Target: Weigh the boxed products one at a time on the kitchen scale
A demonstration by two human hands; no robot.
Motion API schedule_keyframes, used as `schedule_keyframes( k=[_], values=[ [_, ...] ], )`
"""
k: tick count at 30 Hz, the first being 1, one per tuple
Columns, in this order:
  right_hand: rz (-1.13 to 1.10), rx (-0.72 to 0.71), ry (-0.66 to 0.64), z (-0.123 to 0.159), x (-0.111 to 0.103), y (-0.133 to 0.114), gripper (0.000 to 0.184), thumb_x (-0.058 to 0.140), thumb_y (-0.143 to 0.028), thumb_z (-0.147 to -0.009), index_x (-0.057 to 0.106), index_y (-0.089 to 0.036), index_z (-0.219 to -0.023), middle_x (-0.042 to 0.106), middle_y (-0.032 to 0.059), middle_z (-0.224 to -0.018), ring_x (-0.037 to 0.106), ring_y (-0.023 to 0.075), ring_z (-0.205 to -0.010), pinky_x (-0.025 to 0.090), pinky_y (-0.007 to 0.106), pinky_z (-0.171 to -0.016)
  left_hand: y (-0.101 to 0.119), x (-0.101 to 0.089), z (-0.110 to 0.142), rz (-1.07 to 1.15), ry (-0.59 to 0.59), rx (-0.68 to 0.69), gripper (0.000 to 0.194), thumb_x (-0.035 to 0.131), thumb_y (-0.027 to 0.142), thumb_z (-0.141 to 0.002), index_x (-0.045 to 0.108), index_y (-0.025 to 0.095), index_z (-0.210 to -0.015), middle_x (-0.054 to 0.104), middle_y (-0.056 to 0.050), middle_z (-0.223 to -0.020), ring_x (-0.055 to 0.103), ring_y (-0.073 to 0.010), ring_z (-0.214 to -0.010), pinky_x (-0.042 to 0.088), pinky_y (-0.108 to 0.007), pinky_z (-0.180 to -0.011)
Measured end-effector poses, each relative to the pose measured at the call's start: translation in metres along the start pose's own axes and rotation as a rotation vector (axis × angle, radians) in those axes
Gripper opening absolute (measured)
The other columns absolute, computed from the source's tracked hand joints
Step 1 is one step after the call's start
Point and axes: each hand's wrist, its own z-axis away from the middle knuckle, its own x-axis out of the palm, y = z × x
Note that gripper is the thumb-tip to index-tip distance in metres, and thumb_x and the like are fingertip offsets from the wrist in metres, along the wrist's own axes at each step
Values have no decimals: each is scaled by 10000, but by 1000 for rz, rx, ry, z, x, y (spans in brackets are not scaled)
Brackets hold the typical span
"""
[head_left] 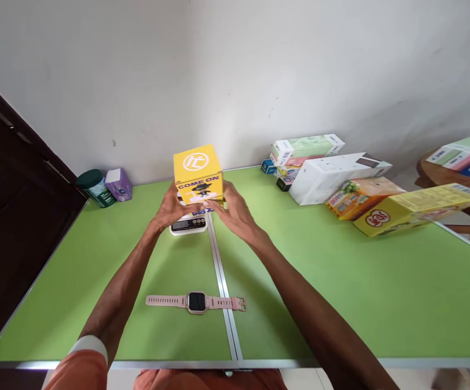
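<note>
A yellow box (pixel 197 172) with a white round logo and the words "COME ON" is gripped from both sides, over a small white scale. My left hand (pixel 174 208) wraps its left side, and my right hand (pixel 232 208) its right side, the thumbs meeting along the front. Below the box, the front of the kitchen scale (pixel 189 225) shows its display and buttons; the box hides the rest. Whether the box touches the scale I cannot tell. Nearer to me, a pink smartwatch (pixel 196 303) lies flat with its strap stretched out.
A green tub (pixel 96 188) and a purple pack (pixel 118 184) stand at the back left of the green table (pixel 109 260). Several cartons, among them a white box (pixel 332 176) and a yellow carton (pixel 417 208), lie at the right. A metal seam runs down the table's middle.
</note>
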Motion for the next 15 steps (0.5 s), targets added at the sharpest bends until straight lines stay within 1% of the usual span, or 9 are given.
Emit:
schedule_keyframes(
  k=[3, 6, 8, 10, 15],
  values=[
    [-78, -6, -76, -33, 41, 14, 903, 567, -920, -979, 614, -272, -1606, 656, 192, -1582, 624, 413, -1476, 546, 617, -1253, -9, -35, -9, -77, 74, -8, 973, 1102, 428, -530, 705, 193, -1387, 793, -193, -1445, 687, -461, -1444, 604, -669, -1169],
    [-87, 28, -114, -45, 67, 26, 929, 557, -946, -959, 652, -238, -1552, 669, 221, -1551, 641, 433, -1453, 555, 632, -1229, -25, -53, -13, -88, 102, -39, 935, 1088, 458, -543, 722, 192, -1361, 805, -185, -1421, 673, -463, -1460, 606, -665, -1164],
    [-79, 46, -124, -46, 76, 33, 931, 561, -943, -955, 665, -213, -1524, 663, 238, -1555, 652, 438, -1437, 563, 634, -1217, -36, -59, -14, -79, 102, -61, 930, 1089, 459, -534, 725, 191, -1347, 814, -180, -1401, 699, -455, -1422, 599, -668, -1172],
    [-74, 52, -132, -44, 81, 39, 904, 574, -924, -960, 671, -215, -1511, 675, 234, -1544, 665, 433, -1416, 573, 634, -1201, -45, -62, -16, -76, 100, -77, 944, 1096, 448, -520, 721, 185, -1346, 811, -185, -1403, 721, -448, -1389, 584, -670, -1188],
    [-43, 59, -121, -42, 82, 48, 809, 589, -869, -979, 695, -248, -1486, 713, 202, -1505, 667, 430, -1414, 561, 643, -1215, -59, -61, -21, -50, 96, -84, 966, 1117, 446, -476, 718, 192, -1318, 795, -187, -1439, 713, -442, -1398, 551, -651, -1233]
  ],
)
